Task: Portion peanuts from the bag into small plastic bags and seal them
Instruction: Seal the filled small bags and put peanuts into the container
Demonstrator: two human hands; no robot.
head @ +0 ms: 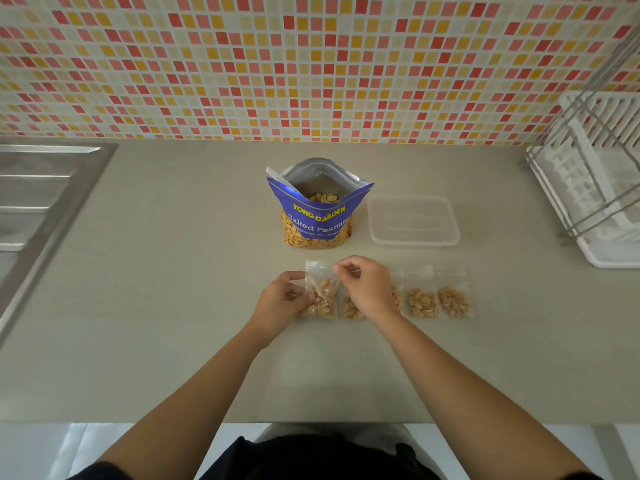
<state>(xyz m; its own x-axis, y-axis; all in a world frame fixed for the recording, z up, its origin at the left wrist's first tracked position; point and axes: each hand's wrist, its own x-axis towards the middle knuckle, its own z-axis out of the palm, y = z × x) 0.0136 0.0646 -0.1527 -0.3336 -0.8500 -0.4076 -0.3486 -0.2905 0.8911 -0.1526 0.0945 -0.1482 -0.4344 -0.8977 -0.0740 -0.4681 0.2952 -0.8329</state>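
A blue bag of salted peanuts stands open at the middle of the counter, peanuts visible inside. In front of it lies a row of small clear plastic bags with peanuts. My left hand holds the left side of the leftmost small bag. My right hand pinches that bag's top edge. Beneath my right hand lies another filled small bag, partly hidden. To the right lie two more filled small bags.
An empty clear plastic container sits right of the peanut bag. A white dish rack stands at the far right. A steel sink drainboard is at the left. Tiled wall runs behind the counter.
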